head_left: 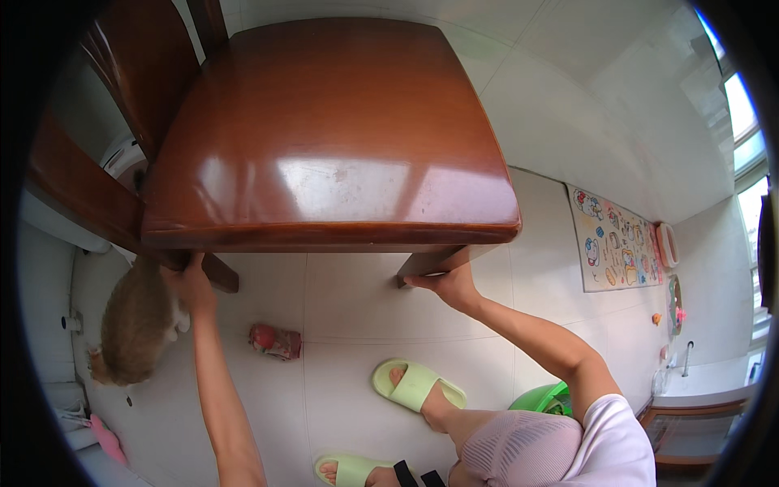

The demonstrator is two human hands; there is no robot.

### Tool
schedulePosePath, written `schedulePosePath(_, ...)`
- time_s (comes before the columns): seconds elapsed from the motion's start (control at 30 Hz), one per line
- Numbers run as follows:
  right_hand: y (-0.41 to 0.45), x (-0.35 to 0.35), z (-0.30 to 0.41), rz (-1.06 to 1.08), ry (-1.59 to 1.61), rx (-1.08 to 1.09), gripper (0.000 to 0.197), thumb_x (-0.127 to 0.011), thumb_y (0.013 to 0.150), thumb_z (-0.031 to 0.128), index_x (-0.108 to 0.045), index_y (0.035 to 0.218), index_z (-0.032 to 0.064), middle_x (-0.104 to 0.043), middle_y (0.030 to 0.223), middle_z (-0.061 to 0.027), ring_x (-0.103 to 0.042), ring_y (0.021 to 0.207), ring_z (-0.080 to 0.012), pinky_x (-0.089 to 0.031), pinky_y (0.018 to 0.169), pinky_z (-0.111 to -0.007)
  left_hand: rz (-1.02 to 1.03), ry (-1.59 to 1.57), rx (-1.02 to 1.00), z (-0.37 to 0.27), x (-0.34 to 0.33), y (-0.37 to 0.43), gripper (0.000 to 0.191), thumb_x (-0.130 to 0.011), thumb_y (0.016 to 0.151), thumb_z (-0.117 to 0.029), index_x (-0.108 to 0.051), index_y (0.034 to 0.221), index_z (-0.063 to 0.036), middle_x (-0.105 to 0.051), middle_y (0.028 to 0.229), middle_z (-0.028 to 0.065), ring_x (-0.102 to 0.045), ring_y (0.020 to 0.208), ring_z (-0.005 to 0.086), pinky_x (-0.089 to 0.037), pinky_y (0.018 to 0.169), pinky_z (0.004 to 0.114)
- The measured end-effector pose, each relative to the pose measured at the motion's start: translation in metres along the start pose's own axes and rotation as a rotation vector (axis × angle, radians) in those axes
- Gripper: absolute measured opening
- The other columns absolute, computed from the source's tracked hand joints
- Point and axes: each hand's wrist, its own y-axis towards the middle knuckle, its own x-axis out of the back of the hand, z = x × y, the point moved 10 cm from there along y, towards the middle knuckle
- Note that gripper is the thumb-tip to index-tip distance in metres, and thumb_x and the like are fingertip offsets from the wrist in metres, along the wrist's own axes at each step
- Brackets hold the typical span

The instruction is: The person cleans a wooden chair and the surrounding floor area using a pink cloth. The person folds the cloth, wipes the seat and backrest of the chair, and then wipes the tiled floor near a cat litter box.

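Observation:
A glossy brown wooden chair point(341, 128) fills the upper part of the view, its backrest at the left. My left hand point(192, 286) grips a chair leg just below the seat's left corner, its fingers partly hidden behind the wood. Around the chair leg below the seat's right end, my right hand point(450, 283) is closed, with the thumb in front and the other fingers mostly out of sight. A brown and white cat point(137, 322) is right beside my left hand and forearm.
A red patterned package point(275, 341) lies on the tiled floor. My feet wear green slippers point(411, 386), near a green bin point(535, 399). A cartoon-patterned mat point(614, 243) lies at the right, and a pink object point(108, 438) at the lower left. A white sink point(700, 386) stands far right.

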Motion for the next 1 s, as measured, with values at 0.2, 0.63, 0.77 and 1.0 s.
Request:
schedulePosePath(0.2, -0.019, 0.033, 0.022, -0.086, -0.061, 0.166, 0.040, -0.085, 0.070, 0.000, -0.060, 0.101, -0.0034, -0.069, 0.089, -0.0065, -0.066, 0.085, -0.0160, -0.057, 0.072, -0.032, 0.018, -0.025, -0.092, -0.031, -0.022, -0.025, 0.038, -0.075, 0.080, 0.006, -0.061, 0.115, 0.0038, -0.064, 0.114, 0.0057, -0.059, 0.104, 0.0180, -0.044, 0.095, 0.031)
schedulePosePath(0.63, -0.050, 0.177, -0.033, -0.251, -0.013, -0.097, 0.041, -0.079, 0.070, -0.011, -0.065, 0.106, 0.0039, -0.067, 0.096, -0.0023, -0.064, 0.090, -0.0137, -0.054, 0.080, -0.028, 0.313, -0.050, -0.080, -0.066, -0.151, -0.118, 0.037, -0.069, 0.072, 0.005, -0.057, 0.107, -0.0010, -0.061, 0.097, 0.0073, -0.059, 0.091, 0.0200, -0.047, 0.084, 0.032)
schedulePosePath(0.77, -0.075, 0.220, -0.044, -0.314, -0.042, -0.135, 0.052, -0.078, 0.063, -0.009, -0.064, 0.111, 0.0046, -0.064, 0.102, -0.0014, -0.060, 0.096, -0.0149, -0.050, 0.085, -0.030, 0.439, 0.026, -0.170, -0.071, -0.194, -0.159, 0.041, -0.069, 0.071, 0.007, -0.054, 0.108, -0.0026, -0.059, 0.099, 0.0080, -0.057, 0.094, 0.0221, -0.046, 0.086, 0.034)
schedulePosePath(1.0, -0.110, 0.316, -0.088, -0.569, 0.056, -0.174, 0.044, -0.068, 0.060, -0.011, -0.065, 0.101, 0.0039, -0.063, 0.095, -0.0014, -0.060, 0.087, -0.0160, -0.050, 0.076, -0.028, 0.643, -0.027, -0.184, -0.073, -0.270, -0.246, 0.049, -0.068, 0.063, 0.010, -0.051, 0.106, -0.0044, -0.049, 0.101, 0.0130, -0.047, 0.097, 0.0366, -0.042, 0.084, 0.045)
